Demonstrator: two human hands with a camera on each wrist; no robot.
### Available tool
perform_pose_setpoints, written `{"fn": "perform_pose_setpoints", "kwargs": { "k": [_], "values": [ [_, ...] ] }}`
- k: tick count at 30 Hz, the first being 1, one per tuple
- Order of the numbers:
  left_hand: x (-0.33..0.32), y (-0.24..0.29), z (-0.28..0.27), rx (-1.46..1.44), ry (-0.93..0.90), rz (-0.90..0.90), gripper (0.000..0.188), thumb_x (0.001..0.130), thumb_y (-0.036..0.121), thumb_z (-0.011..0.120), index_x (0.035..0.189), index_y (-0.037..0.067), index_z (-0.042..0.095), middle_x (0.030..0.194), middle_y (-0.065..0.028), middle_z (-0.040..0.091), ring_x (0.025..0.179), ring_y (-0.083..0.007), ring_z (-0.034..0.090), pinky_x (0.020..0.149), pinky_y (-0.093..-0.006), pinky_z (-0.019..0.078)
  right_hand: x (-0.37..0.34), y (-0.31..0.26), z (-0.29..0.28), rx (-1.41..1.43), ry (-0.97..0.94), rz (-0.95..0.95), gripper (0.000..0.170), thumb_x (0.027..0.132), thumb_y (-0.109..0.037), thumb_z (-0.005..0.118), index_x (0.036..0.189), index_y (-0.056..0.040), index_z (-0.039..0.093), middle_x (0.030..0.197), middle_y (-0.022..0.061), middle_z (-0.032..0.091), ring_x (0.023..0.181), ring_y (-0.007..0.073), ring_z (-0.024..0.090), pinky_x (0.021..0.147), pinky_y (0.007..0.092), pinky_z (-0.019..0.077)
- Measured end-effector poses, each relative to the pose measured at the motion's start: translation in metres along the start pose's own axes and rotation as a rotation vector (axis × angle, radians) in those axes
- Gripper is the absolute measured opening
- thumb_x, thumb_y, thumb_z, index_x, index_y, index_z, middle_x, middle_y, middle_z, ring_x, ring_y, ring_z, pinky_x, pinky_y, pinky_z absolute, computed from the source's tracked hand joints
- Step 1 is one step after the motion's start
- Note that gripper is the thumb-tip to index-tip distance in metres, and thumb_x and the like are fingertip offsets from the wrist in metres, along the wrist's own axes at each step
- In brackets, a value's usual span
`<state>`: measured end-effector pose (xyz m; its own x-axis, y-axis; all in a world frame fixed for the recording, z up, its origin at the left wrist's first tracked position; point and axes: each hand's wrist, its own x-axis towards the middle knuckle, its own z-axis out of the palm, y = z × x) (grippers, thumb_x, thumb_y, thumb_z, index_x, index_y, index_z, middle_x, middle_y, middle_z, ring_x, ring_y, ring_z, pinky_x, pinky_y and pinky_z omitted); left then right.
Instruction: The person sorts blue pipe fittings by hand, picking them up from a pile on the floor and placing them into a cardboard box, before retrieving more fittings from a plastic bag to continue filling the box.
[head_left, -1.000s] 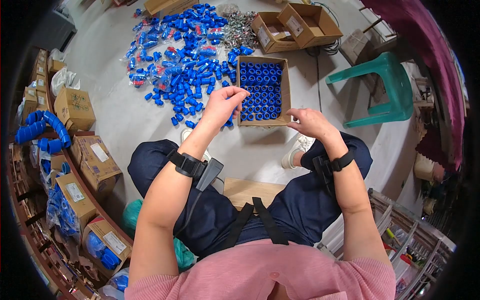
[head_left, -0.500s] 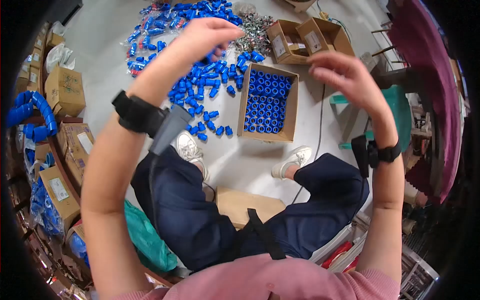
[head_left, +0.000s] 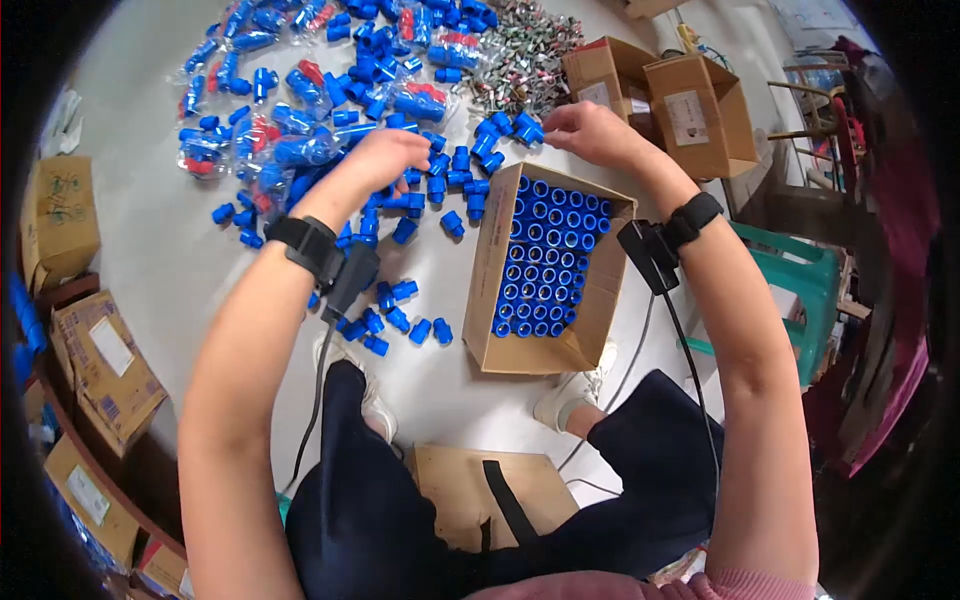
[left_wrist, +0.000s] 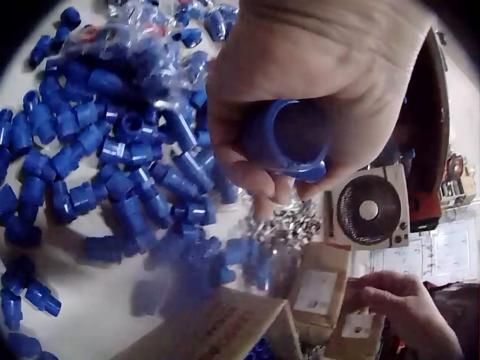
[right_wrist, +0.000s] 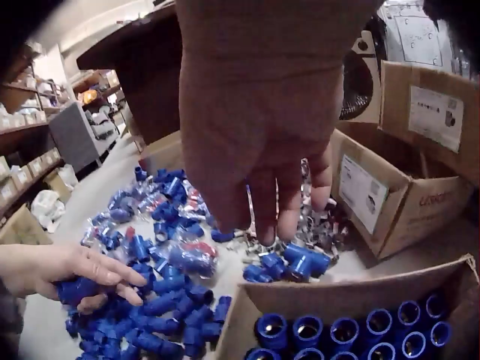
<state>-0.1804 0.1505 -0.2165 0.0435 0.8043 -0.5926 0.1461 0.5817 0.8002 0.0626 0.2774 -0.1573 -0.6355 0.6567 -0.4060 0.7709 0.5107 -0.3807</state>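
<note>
My left hand point(head_left: 385, 162) is over the loose blue fittings, left of the open carton point(head_left: 488, 270). Its fingers curl round a blue fitting point(left_wrist: 289, 139), whose round opening faces the left wrist camera. Beyond the carton's far edge, my right hand point(head_left: 600, 135) reaches toward a small group of blue fittings point(right_wrist: 289, 262). In the right wrist view the fingers of this hand point(right_wrist: 259, 142) extend downward with nothing visible in them; whether they touch a fitting I cannot tell. Inside the carton, blue fittings point(head_left: 537, 250) stand upright in rows, open ends up.
Bagged blue and red fittings point(head_left: 300, 150) lie at the far left, beside a heap of small metal parts point(head_left: 520, 60). Open cardboard boxes point(head_left: 690, 115) stand at the far right, with a green stool point(head_left: 800, 275) nearer. Several loose fittings lie near my left shoe.
The head view has shifted, so the carton appears larger and lower. My left hand has lowered over the fittings, while my right hand has moved left toward the group beyond the carton.
</note>
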Motion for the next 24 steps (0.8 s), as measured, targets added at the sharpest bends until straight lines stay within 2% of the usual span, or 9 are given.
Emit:
{"fn": "perform_pose_setpoints", "kwargs": {
  "k": [4,6,10,12,15,16,18,19,24],
  "values": [
    [0.028,-0.043,0.038,-0.018,-0.056,-0.075,0.037,0.080,0.018,0.056,0.112,0.000,0.054,0.081,-0.0069,0.061,0.051,-0.0132,0.054,0.046,-0.0264,0.0450,0.030,0.032,0.040,-0.059,-0.153,-0.012,0.024,0.079,-0.021,0.059,0.097,-0.0045,0.063,0.086,0.0126,0.064,0.081,0.0230,0.061,0.075,0.0330,0.0469],
    [0.037,-0.060,0.052,-0.058,-0.123,-0.027,0.041,0.080,0.017,0.055,0.115,-0.003,0.051,0.081,-0.0092,0.061,0.049,-0.0131,0.054,0.046,-0.0271,0.0444,0.041,0.038,0.053,-0.005,-0.201,-0.006,0.027,0.079,-0.019,0.060,0.103,-0.0062,0.060,0.088,0.0132,0.064,0.080,0.0232,0.061,0.074,0.0334,0.0469],
    [0.038,-0.076,0.066,-0.121,-0.081,-0.027,0.046,0.077,0.017,0.058,0.118,-0.003,0.049,0.085,-0.0112,0.062,0.047,-0.0134,0.054,0.045,-0.0272,0.0438,0.067,0.033,0.072,0.035,-0.263,-0.020,0.033,0.079,-0.015,0.058,0.111,-0.0087,0.055,0.090,0.0126,0.063,0.080,0.0224,0.060,0.074,0.0329,0.0466],
    [0.035,-0.077,0.063,-0.123,-0.090,-0.072,0.044,0.081,0.019,0.056,0.121,0.002,0.047,0.079,-0.0038,0.057,0.048,-0.0084,0.048,0.044,-0.0232,0.0411,0.083,0.033,0.085,-0.038,-0.274,-0.101,0.039,0.078,-0.013,0.057,0.116,-0.0103,0.052,0.091,0.0131,0.063,0.082,0.0245,0.060,0.075,0.0342,0.0463],
    [0.034,-0.089,0.056,-0.235,-0.068,-0.079,0.044,0.082,0.020,0.057,0.121,0.003,0.048,0.078,-0.0029,0.057,0.049,-0.0084,0.048,0.044,-0.0227,0.0410,0.097,0.025,0.097,-0.203,-0.357,-0.162,0.044,0.078,-0.011,0.052,0.121,-0.0166,0.048,0.093,0.0148,0.062,0.087,0.0304,0.059,0.075,0.0387,0.0465],
    [0.033,-0.093,0.054,-0.238,-0.063,-0.086,0.044,0.082,0.020,0.057,0.121,0.003,0.048,0.078,-0.0029,0.057,0.049,-0.0084,0.048,0.044,-0.0227,0.0410,0.101,0.021,0.098,-0.200,-0.363,-0.167,0.044,0.078,-0.011,0.052,0.121,-0.0166,0.048,0.093,0.0148,0.062,0.087,0.0304,0.059,0.075,0.0387,0.0465],
    [0.028,-0.097,0.049,-0.273,-0.047,-0.111,0.046,0.078,0.021,0.058,0.118,0.000,0.050,0.085,-0.0104,0.062,0.048,-0.0118,0.053,0.046,-0.0254,0.0437,0.107,0.012,0.100,-0.467,-0.439,-0.086,0.044,0.078,-0.011,0.051,0.121,-0.0217,0.048,0.093,0.0152,0.062,0.086,0.0316,0.059,0.074,0.0401,0.0473],
    [0.025,-0.100,0.047,-0.255,-0.041,-0.121,0.043,0.079,0.021,0.058,0.116,0.000,0.052,0.083,-0.0088,0.062,0.048,-0.0118,0.053,0.045,-0.0253,0.0436,0.114,0.020,0.104,-0.502,-0.429,-0.158,0.045,0.077,-0.012,0.051,0.120,-0.0243,0.049,0.091,0.0154,0.062,0.083,0.0322,0.060,0.071,0.0414,0.0478],
    [0.015,-0.114,0.035,-0.244,-0.010,-0.183,0.035,0.080,0.021,0.057,0.110,0.002,0.058,0.082,-0.0065,0.062,0.047,-0.0122,0.053,0.045,-0.0255,0.0440,0.127,0.014,0.097,-0.645,-0.443,-0.338,0.037,0.071,-0.017,0.060,0.108,-0.0188,0.055,0.078,0.0118,0.063,0.074,0.0307,0.061,0.066,0.0405,0.0490]
  ]
}}
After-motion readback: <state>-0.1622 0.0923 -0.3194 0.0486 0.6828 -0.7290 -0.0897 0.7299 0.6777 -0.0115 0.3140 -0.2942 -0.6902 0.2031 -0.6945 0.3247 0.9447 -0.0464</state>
